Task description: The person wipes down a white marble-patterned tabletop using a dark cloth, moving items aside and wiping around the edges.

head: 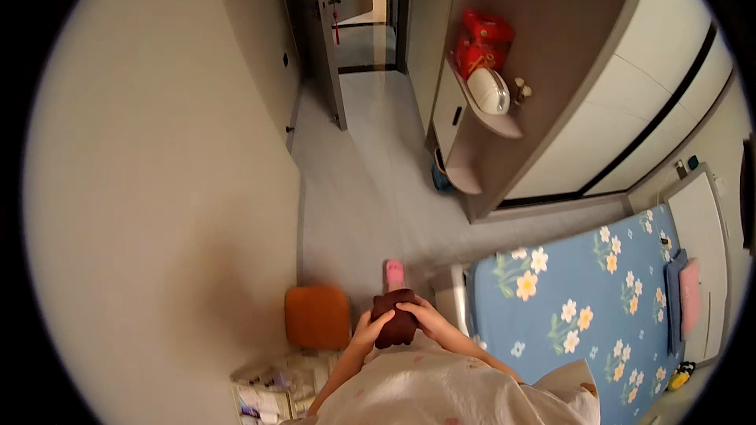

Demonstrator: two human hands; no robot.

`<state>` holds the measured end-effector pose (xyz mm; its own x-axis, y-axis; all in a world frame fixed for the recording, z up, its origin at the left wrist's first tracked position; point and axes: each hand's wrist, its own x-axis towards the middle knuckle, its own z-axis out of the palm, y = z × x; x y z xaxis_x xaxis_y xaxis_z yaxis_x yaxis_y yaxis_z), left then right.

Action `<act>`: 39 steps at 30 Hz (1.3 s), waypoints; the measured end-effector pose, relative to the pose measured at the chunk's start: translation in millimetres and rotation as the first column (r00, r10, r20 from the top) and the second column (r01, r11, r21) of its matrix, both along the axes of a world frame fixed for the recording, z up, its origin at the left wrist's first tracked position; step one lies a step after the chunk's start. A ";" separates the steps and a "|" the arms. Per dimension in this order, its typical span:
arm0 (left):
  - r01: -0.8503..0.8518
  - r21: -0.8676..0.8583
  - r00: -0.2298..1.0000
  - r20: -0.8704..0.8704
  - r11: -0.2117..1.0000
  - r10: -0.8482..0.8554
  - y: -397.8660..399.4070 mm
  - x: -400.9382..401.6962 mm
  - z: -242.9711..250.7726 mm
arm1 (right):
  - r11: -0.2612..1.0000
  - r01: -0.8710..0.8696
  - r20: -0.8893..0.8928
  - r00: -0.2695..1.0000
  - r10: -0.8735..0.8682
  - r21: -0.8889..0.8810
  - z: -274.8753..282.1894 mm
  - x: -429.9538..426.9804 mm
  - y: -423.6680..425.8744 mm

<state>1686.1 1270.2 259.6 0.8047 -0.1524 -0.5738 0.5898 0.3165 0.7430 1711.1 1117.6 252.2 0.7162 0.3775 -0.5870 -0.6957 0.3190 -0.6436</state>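
A bunched dark maroon cloth (397, 320) is held in front of my body, between both hands. My left hand (371, 327) grips its left edge, with the thumb lying on top. On the other side my right hand (426, 317) holds the cloth, its thumb also on the upper face. Beyond the cloth, a foot in a pink slipper (394, 273) shows on the floor. The fingers beneath the cloth are hidden.
An orange-brown seat (318, 317) stands at left, beside a storage unit with assorted items (266, 395). A bed with blue floral bedding (567, 307) is at right. Ahead are an open door (328, 47) and a corner shelf (502, 124) with a red bag (484, 41).
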 end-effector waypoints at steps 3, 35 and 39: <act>-0.079 -0.043 0.996 0.038 0.996 0.081 11.1 65.3 -4.4 | 0.993 -0.119 -0.081 0.990 0.117 -0.022 -0.1 82.8 6.9; -0.277 -0.047 0.960 0.037 0.960 0.279 83.3 820.2 7.9 | 0.943 0.307 0.166 0.944 -0.284 -0.132 -4.4 800.1 -14.8; -0.184 -0.054 0.983 -0.029 0.981 0.183 66.7 914.2 -15.8 | 0.912 0.397 0.060 0.918 -0.393 -0.101 -42.4 865.1 -51.0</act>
